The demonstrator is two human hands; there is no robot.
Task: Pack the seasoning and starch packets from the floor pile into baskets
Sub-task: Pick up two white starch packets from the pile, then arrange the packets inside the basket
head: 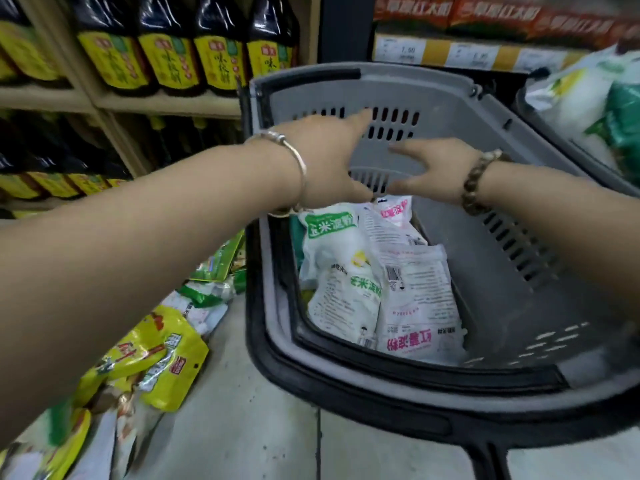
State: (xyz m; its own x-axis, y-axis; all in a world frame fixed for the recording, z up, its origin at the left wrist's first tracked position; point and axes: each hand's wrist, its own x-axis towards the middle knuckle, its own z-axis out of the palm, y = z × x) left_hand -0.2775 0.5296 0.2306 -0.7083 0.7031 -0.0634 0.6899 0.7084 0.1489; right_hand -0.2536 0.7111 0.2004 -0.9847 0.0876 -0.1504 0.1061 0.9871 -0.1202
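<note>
A grey shopping basket (491, 258) with a black rim stands on the floor in front of me. Inside lie several white starch packets (374, 278), some with green labels, some with pink print. Both my hands reach over the far end of the basket, above the packets. My left hand (329, 161) has its fingers spread and holds nothing. My right hand (433, 171) is likewise spread, thumb and fingers apart, empty. The floor pile (145, 355) of yellow and green seasoning packets lies to the basket's left, under my left forearm.
Wooden shelves (166, 102) with dark bottles bearing yellow labels stand to the left. A second basket (588, 112) filled with white and green packets sits at the right. Shelf price tags (450, 53) run along the back. Pale floor tiles (263, 427) lie in front.
</note>
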